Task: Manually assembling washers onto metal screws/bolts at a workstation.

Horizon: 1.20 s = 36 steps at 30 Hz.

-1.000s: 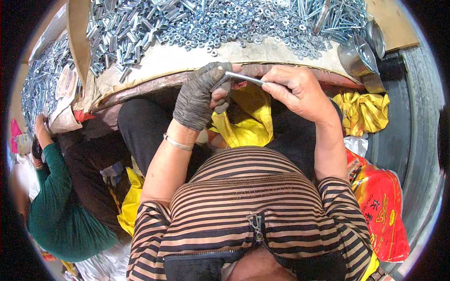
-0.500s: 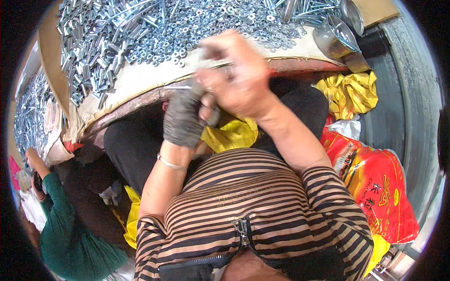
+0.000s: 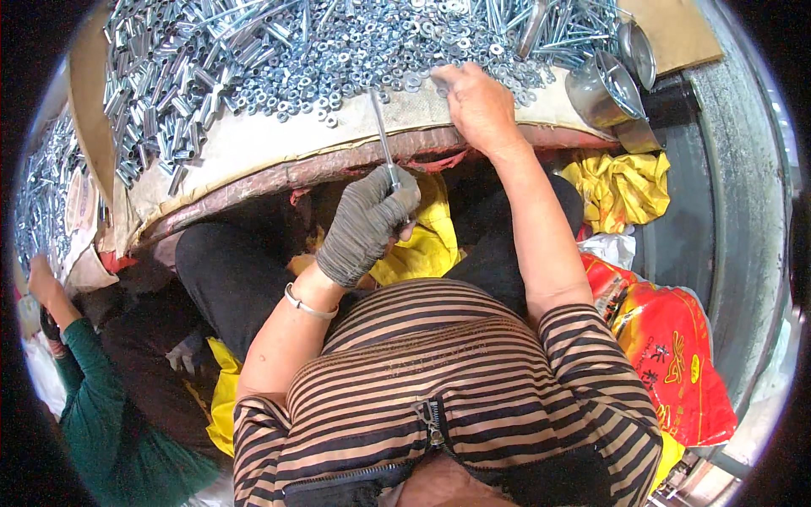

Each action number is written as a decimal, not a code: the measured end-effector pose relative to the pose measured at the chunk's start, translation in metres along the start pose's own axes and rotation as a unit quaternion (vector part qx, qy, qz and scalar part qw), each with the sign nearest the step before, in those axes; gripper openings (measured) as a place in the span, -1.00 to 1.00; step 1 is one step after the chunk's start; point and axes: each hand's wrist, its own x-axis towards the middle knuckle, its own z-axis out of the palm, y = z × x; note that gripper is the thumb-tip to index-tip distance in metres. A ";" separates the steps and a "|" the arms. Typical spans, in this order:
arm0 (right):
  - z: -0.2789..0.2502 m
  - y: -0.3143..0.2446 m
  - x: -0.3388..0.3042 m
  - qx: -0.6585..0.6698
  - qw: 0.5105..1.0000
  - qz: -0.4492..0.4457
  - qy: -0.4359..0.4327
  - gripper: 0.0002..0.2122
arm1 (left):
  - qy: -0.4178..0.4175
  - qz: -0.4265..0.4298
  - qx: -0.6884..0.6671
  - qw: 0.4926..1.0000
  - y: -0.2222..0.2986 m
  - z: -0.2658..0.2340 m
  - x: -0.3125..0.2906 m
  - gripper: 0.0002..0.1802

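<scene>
Head view: nearest is the wearer's black-and-tan striped top [image 3: 439, 355]. Beyond it, the left hand [image 3: 367, 220], in a grey knit glove, has its fingers curled and closed around a slender metal rod [image 3: 383, 135], which points away toward the pale cloth-covered work surface [image 3: 279, 139]. A yellow sack [image 3: 432, 232] lies below that hand. Farther out, the bare right hand [image 3: 481, 106] reaches the near edge of the heaped washers [image 3: 372, 55]; its fingers are bent, but I cannot tell whether they pinch one. Metal tubes [image 3: 179, 93] lie left of the heap.
</scene>
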 end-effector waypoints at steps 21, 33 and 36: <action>0.002 0.032 0.001 0.317 0.925 0.069 0.199 -0.94 | 0.047 0.006 0.025 0.999 0.004 -0.012 0.008 -0.74; -0.012 0.026 -0.021 0.015 0.999 0.009 -0.042 -0.85 | 0.033 0.036 0.053 0.997 -0.015 -0.012 0.014 -0.75; -0.021 0.025 -0.012 0.015 0.998 -0.013 -0.055 -0.84 | 0.052 0.036 0.054 0.997 -0.008 -0.009 0.009 -0.75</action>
